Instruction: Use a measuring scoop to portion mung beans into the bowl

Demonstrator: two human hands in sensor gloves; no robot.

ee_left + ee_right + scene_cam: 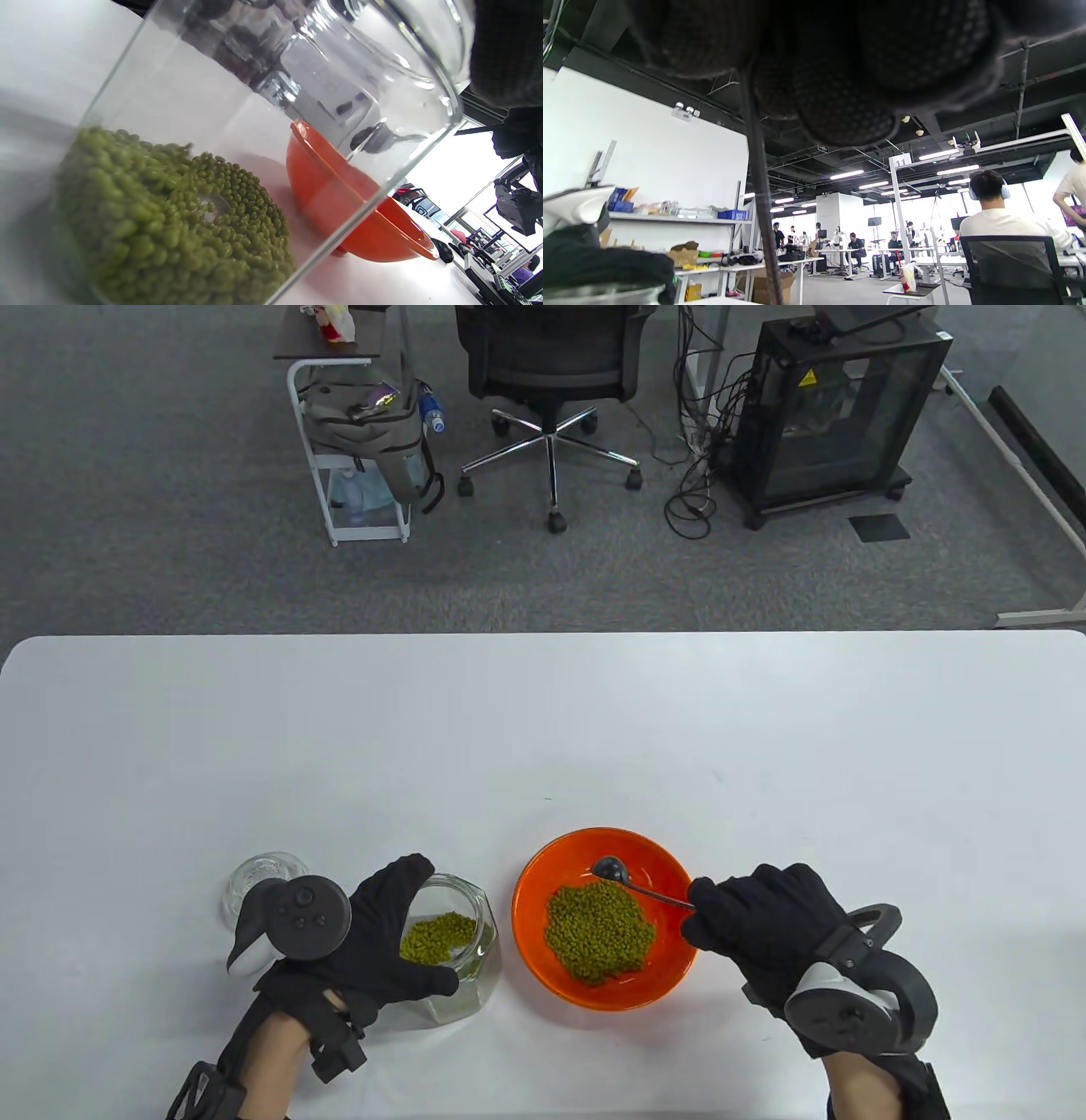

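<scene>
An orange bowl (543,881) holds a heap of green mung beans (598,931). My right hand (768,925) pinches the thin handle of a dark metal measuring scoop (609,869); its round head hangs over the bowl's far side, above the beans. My left hand (382,937) grips a tilted glass jar (458,937) left of the bowl, mouth toward it, with beans (437,937) inside. In the left wrist view the jar (237,106) fills the frame with beans (169,224) at its bottom and the bowl (339,203) behind. The right wrist view shows the scoop handle (759,186) under my fingers (840,84).
A glass lid (259,878) lies on the white table (543,729) behind my left hand. An office chair (551,356), a cart (356,415) and a black cabinet (836,407) stand on the floor beyond the far edge.
</scene>
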